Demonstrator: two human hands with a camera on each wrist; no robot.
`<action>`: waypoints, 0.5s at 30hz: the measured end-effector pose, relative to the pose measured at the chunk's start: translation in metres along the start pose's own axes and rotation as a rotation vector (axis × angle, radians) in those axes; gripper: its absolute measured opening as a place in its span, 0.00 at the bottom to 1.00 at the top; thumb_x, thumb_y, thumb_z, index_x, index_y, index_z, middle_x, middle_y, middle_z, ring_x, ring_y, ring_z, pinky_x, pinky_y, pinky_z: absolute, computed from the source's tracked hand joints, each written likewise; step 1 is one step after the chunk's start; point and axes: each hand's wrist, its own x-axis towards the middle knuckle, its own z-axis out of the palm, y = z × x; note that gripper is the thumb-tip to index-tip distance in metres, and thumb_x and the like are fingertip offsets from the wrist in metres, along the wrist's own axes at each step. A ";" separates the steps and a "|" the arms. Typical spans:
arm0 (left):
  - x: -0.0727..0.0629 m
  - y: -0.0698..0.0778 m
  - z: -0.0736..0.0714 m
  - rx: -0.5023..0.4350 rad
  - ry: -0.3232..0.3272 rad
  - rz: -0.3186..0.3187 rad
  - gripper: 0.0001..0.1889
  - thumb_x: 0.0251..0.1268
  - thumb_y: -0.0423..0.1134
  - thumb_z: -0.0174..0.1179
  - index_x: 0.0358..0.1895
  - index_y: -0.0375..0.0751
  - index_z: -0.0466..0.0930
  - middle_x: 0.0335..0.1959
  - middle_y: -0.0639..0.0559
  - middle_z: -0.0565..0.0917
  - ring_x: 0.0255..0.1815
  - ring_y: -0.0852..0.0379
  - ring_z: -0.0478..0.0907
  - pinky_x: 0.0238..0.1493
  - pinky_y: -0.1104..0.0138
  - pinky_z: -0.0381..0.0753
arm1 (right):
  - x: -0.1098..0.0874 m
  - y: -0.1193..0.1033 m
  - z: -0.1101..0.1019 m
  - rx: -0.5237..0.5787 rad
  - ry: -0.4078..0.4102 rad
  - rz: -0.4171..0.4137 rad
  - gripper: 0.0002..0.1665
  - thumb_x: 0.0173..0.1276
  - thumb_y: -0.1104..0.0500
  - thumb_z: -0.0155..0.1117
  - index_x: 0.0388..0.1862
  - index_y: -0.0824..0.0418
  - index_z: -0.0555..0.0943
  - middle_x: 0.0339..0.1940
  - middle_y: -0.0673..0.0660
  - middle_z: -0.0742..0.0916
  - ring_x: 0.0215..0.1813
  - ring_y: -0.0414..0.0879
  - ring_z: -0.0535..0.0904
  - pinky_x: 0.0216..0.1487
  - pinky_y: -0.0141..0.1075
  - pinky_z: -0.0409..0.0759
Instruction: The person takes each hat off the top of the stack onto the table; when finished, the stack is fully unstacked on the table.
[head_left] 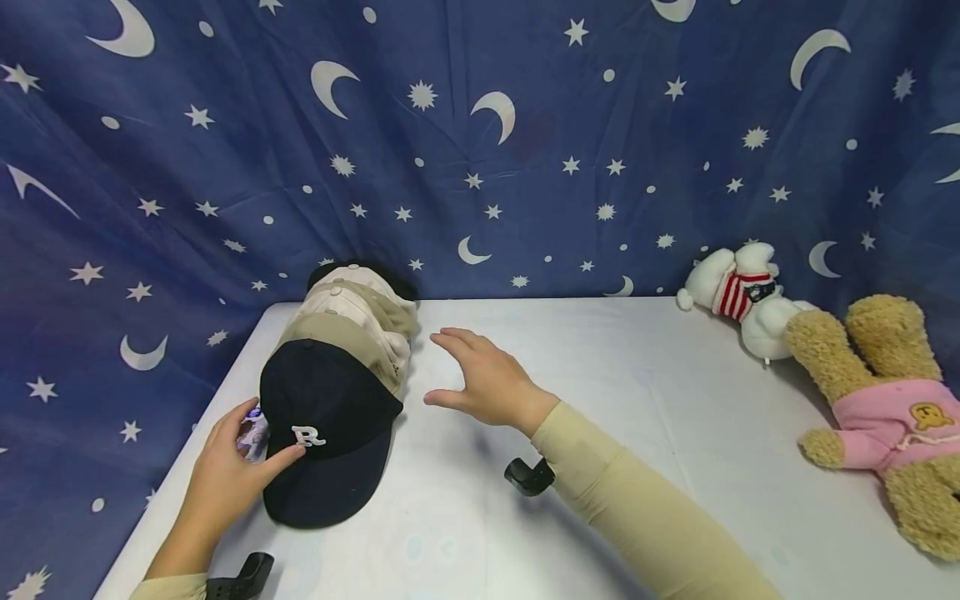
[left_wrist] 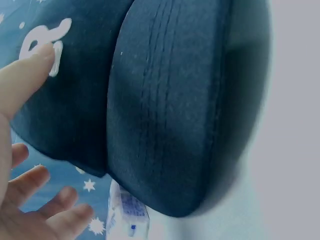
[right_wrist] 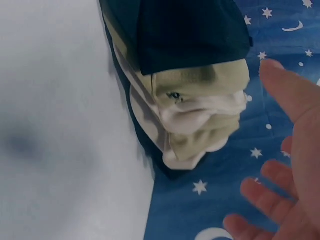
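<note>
A navy baseball cap (head_left: 322, 400) with a white letter on its front is the nearest of a row of nested caps on the left of the table. Behind it, several beige and cream caps (head_left: 352, 312) overlap, and a dark one shows at the far end. My left hand (head_left: 225, 475) is at the navy cap's left side, its thumb over the letter. In the left wrist view its other fingers (left_wrist: 65, 220) are spread and apart from the cap. My right hand (head_left: 491, 379) hovers right of the row, fingers extended, holding nothing.
A shiny printed package (head_left: 253, 433) shows partly behind the navy cap's left side. At the right of the white table (head_left: 600, 367) lie a white plush toy (head_left: 765, 325) and a brown teddy bear (head_left: 915, 417) in pink. A blue star-patterned curtain (head_left: 540, 225) hangs behind.
</note>
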 end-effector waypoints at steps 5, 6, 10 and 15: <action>-0.002 -0.008 0.002 -0.015 -0.083 -0.076 0.53 0.55 0.51 0.76 0.76 0.28 0.53 0.66 0.23 0.65 0.61 0.26 0.71 0.57 0.39 0.73 | 0.012 -0.007 0.010 0.081 -0.038 -0.064 0.47 0.64 0.44 0.73 0.76 0.59 0.66 0.74 0.56 0.70 0.74 0.51 0.65 0.70 0.45 0.67; -0.002 -0.010 0.002 -0.015 -0.101 -0.079 0.54 0.55 0.52 0.75 0.76 0.28 0.53 0.67 0.22 0.65 0.61 0.26 0.71 0.57 0.40 0.74 | 0.014 -0.009 0.012 0.092 -0.043 -0.072 0.47 0.64 0.44 0.73 0.76 0.59 0.66 0.74 0.56 0.71 0.74 0.50 0.65 0.71 0.44 0.66; -0.003 -0.016 0.005 -0.017 -0.144 -0.074 0.53 0.56 0.52 0.75 0.75 0.27 0.54 0.67 0.21 0.66 0.63 0.26 0.70 0.56 0.44 0.75 | 0.021 -0.016 0.018 0.118 -0.057 -0.085 0.46 0.64 0.46 0.73 0.76 0.59 0.66 0.73 0.56 0.72 0.74 0.49 0.65 0.72 0.39 0.62; -0.003 -0.019 0.007 -0.013 -0.177 -0.076 0.52 0.57 0.53 0.74 0.74 0.25 0.54 0.65 0.20 0.68 0.62 0.26 0.71 0.55 0.44 0.76 | 0.029 -0.026 0.025 0.136 -0.081 -0.091 0.46 0.64 0.45 0.73 0.76 0.59 0.66 0.73 0.55 0.72 0.75 0.47 0.64 0.73 0.35 0.60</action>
